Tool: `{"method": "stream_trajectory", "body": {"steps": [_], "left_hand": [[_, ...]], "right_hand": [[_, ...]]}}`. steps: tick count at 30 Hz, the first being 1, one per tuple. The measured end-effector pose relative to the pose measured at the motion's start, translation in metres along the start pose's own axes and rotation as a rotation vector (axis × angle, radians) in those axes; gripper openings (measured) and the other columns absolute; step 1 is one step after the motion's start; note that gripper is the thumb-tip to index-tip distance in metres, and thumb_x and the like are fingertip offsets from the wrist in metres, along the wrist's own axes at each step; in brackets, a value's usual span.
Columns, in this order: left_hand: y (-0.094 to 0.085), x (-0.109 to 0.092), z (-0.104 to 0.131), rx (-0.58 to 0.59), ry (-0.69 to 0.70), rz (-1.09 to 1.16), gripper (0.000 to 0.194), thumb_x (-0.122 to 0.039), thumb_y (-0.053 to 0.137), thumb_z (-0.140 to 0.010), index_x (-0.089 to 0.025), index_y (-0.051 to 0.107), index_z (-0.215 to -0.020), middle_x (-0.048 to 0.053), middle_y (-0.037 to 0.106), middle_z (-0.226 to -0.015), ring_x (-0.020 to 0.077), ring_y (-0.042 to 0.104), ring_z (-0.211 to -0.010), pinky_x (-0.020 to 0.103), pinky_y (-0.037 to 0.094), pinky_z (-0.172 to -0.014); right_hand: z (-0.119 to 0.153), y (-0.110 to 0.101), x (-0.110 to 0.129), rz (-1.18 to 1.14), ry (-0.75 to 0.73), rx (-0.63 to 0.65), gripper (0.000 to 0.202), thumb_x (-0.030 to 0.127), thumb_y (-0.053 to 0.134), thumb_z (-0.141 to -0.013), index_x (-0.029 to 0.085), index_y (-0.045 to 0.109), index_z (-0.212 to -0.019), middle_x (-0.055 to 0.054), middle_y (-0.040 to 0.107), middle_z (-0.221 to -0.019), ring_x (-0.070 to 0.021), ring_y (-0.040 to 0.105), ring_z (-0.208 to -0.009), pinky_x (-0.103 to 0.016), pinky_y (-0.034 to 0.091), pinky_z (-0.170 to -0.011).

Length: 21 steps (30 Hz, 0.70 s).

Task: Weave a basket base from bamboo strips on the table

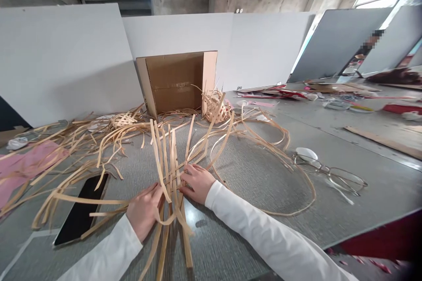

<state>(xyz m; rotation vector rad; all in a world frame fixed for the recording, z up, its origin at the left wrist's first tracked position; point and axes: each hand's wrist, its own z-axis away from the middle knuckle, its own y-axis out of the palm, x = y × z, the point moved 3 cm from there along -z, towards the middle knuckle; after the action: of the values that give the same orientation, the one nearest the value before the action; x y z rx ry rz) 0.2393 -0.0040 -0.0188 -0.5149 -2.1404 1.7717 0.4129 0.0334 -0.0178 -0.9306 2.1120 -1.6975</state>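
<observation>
In the head view, flat tan weaving strips (172,158) cross each other in the middle of the table, some running toward me and others away. My left hand (144,210) grips the left side of the crossing, its fingers partly hidden behind the strips. Opposite it, my right hand (198,182) pinches the strips at the right edge of the crossing, fingertips bent inward. A curled strip end (184,221) hangs below, between the two hands. Several strip ends also stick out to the left past my left wrist.
A black phone (81,210) lies left of my hands, near a pink sheet (29,167). Glasses (329,173) rest at the right beside a small white round thing (306,154). Behind are loose strips, a woven ball-like piece (216,106) and a cardboard box (174,81).
</observation>
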Motion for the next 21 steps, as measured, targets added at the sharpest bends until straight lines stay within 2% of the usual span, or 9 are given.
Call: {"method": "stream_trajectory", "body": {"steps": [4, 9, 13, 17, 21], "left_hand": [[-0.0004, 0.0022, -0.0008, -0.041, -0.009, 0.074, 0.025, -0.01, 0.035, -0.085, -0.022, 0.055, -0.095, 0.004, 0.063, -0.111, 0.0184, 0.064, -0.09, 0.027, 0.052, -0.072], [0.0029, 0.0081, -0.0042, -0.083, -0.005, 0.027, 0.028, -0.009, 0.037, -0.084, -0.02, 0.056, -0.102, 0.005, 0.062, -0.111, 0.0196, 0.061, -0.093, 0.031, 0.051, -0.077], [0.0009, 0.0069, -0.0062, -0.113, 0.077, 0.003, 0.026, -0.006, 0.039, -0.083, -0.017, 0.06, -0.093, 0.007, 0.062, -0.106, 0.0221, 0.057, -0.098, 0.035, 0.048, -0.085], [-0.0028, 0.0017, -0.0047, -0.063, 0.053, -0.011, 0.022, -0.009, 0.041, -0.084, -0.016, 0.06, -0.091, 0.008, 0.063, -0.103, 0.0236, 0.056, -0.099, 0.035, 0.05, -0.081], [-0.0062, 0.0006, -0.0021, 0.022, 0.013, -0.042, 0.025, -0.007, 0.04, -0.082, -0.016, 0.061, -0.091, 0.009, 0.062, -0.105, 0.0237, 0.055, -0.101, 0.034, 0.052, -0.075]], "right_hand": [[0.0004, -0.0011, -0.0007, -0.04, -0.01, 0.01, 0.029, 0.037, 0.056, -0.077, 0.015, 0.06, -0.095, -0.011, 0.053, -0.103, -0.0222, 0.052, -0.096, -0.036, 0.038, -0.091], [0.0007, -0.0008, -0.0034, -0.099, -0.018, 0.032, 0.024, 0.034, 0.058, -0.077, 0.015, 0.059, -0.092, -0.011, 0.051, -0.103, -0.021, 0.051, -0.096, -0.035, 0.04, -0.089], [0.0008, 0.0001, -0.0052, -0.126, -0.029, 0.031, 0.02, 0.034, 0.057, -0.078, 0.016, 0.06, -0.086, -0.011, 0.049, -0.106, -0.0205, 0.052, -0.096, -0.035, 0.042, -0.085], [0.0008, 0.0015, -0.0074, -0.157, -0.034, 0.014, 0.024, 0.039, 0.06, -0.075, 0.017, 0.06, -0.085, -0.01, 0.049, -0.108, -0.0214, 0.052, -0.096, -0.036, 0.043, -0.085], [0.001, 0.0024, -0.0093, -0.183, -0.029, 0.05, 0.03, 0.042, 0.06, -0.074, 0.017, 0.059, -0.091, -0.012, 0.047, -0.116, -0.0245, 0.053, -0.1, -0.039, 0.044, -0.085]]}}
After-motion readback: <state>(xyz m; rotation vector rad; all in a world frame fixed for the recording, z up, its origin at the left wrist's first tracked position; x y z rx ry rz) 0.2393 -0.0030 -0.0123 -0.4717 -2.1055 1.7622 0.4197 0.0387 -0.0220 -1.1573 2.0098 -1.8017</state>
